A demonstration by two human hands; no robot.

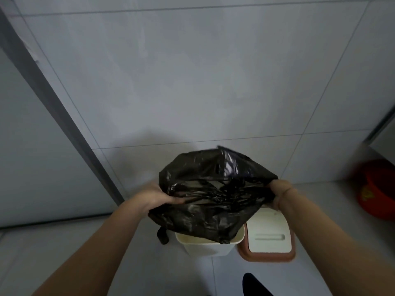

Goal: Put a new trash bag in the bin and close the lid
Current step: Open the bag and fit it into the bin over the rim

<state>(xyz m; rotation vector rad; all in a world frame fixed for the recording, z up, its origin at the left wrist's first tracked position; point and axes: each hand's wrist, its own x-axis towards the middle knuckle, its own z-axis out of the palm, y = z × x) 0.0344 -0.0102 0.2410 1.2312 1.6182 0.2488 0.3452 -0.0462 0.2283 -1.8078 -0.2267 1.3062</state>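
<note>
Grey strip (pixel 42 86): runs diagonally down the left, between two pale wall panels, ending near the floor behind the left forearm.
Tiled wall (pixel 192 71): pale grey, fills the upper frame; its base meets the floor behind the bin.
Black roll (pixel 162 235): small dark bundle just left of the bin's rim, partly under the bag; what it is cannot be told.
Left hand (pixel 157 198): arm reaches in from lower left; fingers closed on the bag's left edge, thumb lying over the plastic.
Trash bag (pixel 213 195): black, crumpled, held up between both hands above the bin; its lower end hangs down to the bin's mouth and covers most of the opening. Whether it touches the rim cannot be told.
Bin (pixel 205 244): cream, open, on the tiled floor directly below the bag; only the near rim and front wall show.
Lid (pixel 268 238): white panel with a slot, in a brown frame, lying on the floor just right of the bin, off it.
Dark shape (pixel 255 285): bottom edge, in front of the lid.
Right hand (pixel 282 194): arm reaches in from lower right; fist clenched on the bag's right edge.
Red object (pixel 376 189): far right, blurred, well apart from the bin.
</note>
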